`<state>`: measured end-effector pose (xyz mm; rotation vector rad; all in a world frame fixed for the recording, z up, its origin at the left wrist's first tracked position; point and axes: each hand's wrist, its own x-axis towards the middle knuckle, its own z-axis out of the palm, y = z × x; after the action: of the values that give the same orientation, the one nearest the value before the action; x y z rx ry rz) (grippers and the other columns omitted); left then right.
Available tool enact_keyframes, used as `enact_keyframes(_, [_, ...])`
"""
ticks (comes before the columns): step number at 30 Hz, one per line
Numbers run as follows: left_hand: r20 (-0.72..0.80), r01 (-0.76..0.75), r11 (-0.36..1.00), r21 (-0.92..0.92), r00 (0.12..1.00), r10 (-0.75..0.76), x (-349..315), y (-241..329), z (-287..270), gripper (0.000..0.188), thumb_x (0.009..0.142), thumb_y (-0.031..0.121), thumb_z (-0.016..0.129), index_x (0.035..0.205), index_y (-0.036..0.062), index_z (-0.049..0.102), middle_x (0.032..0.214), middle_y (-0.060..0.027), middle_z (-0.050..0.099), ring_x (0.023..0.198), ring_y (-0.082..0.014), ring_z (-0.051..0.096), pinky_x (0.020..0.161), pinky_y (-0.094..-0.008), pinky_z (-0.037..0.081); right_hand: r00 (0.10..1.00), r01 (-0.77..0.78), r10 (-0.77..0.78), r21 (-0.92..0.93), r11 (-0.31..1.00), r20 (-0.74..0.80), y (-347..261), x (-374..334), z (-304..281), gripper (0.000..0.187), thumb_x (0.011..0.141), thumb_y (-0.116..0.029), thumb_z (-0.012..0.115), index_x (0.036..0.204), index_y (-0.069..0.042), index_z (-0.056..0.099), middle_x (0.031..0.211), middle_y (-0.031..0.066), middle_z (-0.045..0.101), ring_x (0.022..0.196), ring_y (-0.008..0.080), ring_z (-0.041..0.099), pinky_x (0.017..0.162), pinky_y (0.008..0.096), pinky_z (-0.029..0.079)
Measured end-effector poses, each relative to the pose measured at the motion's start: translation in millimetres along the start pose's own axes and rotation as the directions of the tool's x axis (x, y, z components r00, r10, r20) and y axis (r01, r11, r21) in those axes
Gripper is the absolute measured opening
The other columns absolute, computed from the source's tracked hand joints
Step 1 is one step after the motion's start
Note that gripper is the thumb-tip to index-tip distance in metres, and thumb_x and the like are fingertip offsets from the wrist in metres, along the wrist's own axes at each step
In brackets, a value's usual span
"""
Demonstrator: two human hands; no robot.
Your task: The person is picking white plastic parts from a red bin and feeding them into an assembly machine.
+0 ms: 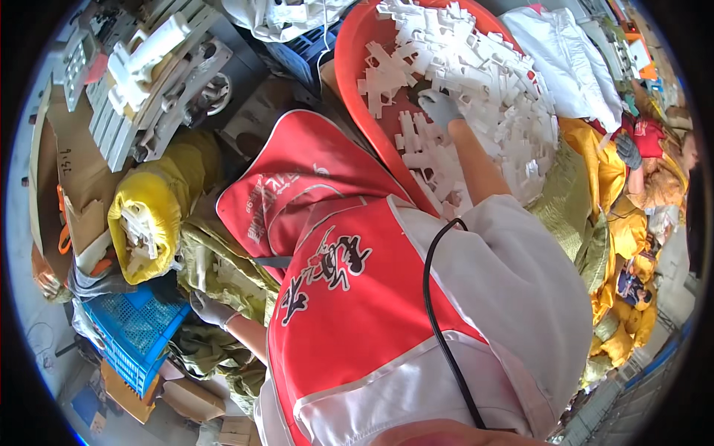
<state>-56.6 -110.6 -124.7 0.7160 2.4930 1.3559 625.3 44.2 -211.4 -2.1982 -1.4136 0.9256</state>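
A red plastic basin (355, 70) heaped with small white plastic parts (483, 89) stands in front of me, past my red apron (349, 297). My right hand (440, 108), in a grey glove, reaches into the heap with its fingers curled down among the parts. My left hand (210, 308), also in a grey glove, hangs low on my left at the edge of an olive-green woven sack (216, 267). The sack folds hide its grip.
A yellow sack (145, 212) of white parts lies at left, above a blue crate (134, 327). Cardboard boxes (74, 171) and grey-white plastic frames (149, 74) sit at upper left. Another person's gloved hand (628, 151) is among yellow sacks (610, 178) at right.
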Motion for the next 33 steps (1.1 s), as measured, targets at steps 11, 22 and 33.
enact_keyframes(11, [0.241, -0.16, 0.986, -0.055, 0.956, 0.168, 2, 43, 23, 0.028, 0.091, 0.013, 0.054, 0.112, -0.0059, 0.057, 0.107, -0.0081, 0.062, 0.095, -0.0142, 0.055, 0.088, -0.027, 0.043, 0.964, 0.219, -0.258, -0.732, 0.645, 0.061, -37, 68, 53, 0.035, 0.086, -0.014, 0.045, 0.119, -0.011, 0.053, 0.119, 0.0162, 0.055, 0.108, 0.0328, 0.054, 0.091, 0.0402, 0.045])
enact_keyframes(22, [0.187, -0.445, 0.893, -0.062, 0.874, 0.448, -2, 179, 55, 0.021, 0.088, 0.008, 0.055, 0.103, -0.0029, 0.063, 0.099, -0.0113, 0.067, 0.094, -0.0167, 0.062, 0.085, -0.028, 0.047, 0.812, 0.027, 0.011, -0.057, 0.998, 0.583, -15, 2, 2, 0.031, 0.086, -0.025, 0.057, 0.113, -0.008, 0.055, 0.087, 0.0094, 0.061, 0.075, 0.0181, 0.06, 0.065, 0.0307, 0.049])
enact_keyframes(33, [0.328, -0.887, 0.436, -0.152, 0.371, 0.869, 18, 368, 143, 0.025, 0.082, 0.013, 0.062, 0.105, 0.0032, 0.063, 0.097, -0.0132, 0.066, 0.09, -0.0252, 0.063, 0.081, -0.0319, 0.048, 0.98, -0.114, -0.049, 0.753, 0.648, 0.191, -74, -33, -13, 0.046, 0.095, -0.046, 0.039, 0.126, -0.012, 0.047, 0.095, 0.0009, 0.059, 0.075, 0.0097, 0.057, 0.063, 0.0254, 0.047])
